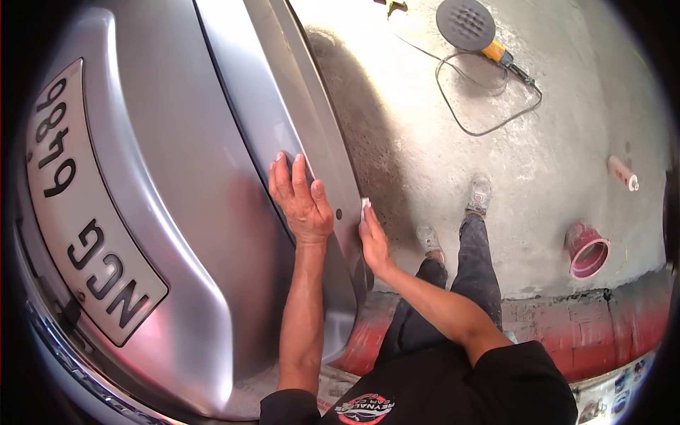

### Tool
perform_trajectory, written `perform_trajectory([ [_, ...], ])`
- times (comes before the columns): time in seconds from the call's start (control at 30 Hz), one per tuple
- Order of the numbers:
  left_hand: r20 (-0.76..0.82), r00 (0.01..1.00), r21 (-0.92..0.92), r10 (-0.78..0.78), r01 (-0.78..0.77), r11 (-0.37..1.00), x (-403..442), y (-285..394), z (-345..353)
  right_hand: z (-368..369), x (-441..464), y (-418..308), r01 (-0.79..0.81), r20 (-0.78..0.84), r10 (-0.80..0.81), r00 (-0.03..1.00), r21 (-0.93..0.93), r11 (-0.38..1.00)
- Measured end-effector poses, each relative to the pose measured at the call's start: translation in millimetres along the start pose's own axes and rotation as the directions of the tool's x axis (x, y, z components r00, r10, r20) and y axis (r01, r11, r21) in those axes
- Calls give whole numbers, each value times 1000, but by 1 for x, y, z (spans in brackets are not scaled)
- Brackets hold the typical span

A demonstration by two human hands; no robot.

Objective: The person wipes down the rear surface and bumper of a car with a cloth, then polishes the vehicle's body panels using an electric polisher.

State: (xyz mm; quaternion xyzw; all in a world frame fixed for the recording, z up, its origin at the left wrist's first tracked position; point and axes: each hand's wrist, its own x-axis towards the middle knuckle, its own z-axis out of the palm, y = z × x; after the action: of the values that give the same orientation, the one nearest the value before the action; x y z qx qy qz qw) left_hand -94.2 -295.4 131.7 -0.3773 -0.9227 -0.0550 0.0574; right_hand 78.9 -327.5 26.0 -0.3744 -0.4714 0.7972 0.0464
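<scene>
My left hand [301, 202] lies flat on the silver car bumper [273, 106], its fingers stretched out and a little apart. To its right, my right hand [374, 237] is at the bumper's lower edge. Its fingers press a small whitish folded piece [365, 203] against that edge; whether it is paper, cloth or a pad I cannot make out. Between the hands, a small dark round spot [339, 213] shows on the bumper. Left of the bumper seam is the silver tailgate [177, 142] with a licence plate [99, 234].
An orange polisher [497, 53] with a grey round pad and looped cord [453, 117] lies on the concrete floor [404, 92]. A pale bottle [623, 173] and a dark red tub [588, 251] lie to the right. Behind my feet is a red-painted ledge [567, 329].
</scene>
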Motion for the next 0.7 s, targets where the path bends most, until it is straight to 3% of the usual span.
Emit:
perform_trajectory([
  [0.07,8,1000,-17,2,-2,1000,-2,2,-4,6,68,-36,173,2,-174,985,-52,983],
  [0.13,4,1000,-5,0,0,1000,2,0,-3,20,166,-92,495,27,-495,868,-116,861],
  [0.23,23,1000,-6,-17,17,1000,1,1,-4,30,220,-147,543,36,-542,840,-17,840],
  [0.3,21,1000,-15,-14,15,1000,1,1,-5,23,173,-117,583,63,-582,811,-2,812],
  [0.37,15,1000,-28,-22,22,999,2,1,-4,1,94,-79,420,184,-409,894,-22,907],
  [0.4,22,999,-28,-27,28,999,3,3,-6,-5,52,-55,304,195,-291,937,-41,952],
  [0.5,41,998,-31,-46,47,998,3,4,-8,1,16,-27,139,148,-143,979,40,990],
  [0.63,68,995,-22,-74,75,997,0,1,-6,19,184,-124,441,154,-433,888,-22,897],
  [0.7,80,994,-11,-80,81,997,-1,2,-8,29,225,-183,480,120,-477,871,2,877],
])
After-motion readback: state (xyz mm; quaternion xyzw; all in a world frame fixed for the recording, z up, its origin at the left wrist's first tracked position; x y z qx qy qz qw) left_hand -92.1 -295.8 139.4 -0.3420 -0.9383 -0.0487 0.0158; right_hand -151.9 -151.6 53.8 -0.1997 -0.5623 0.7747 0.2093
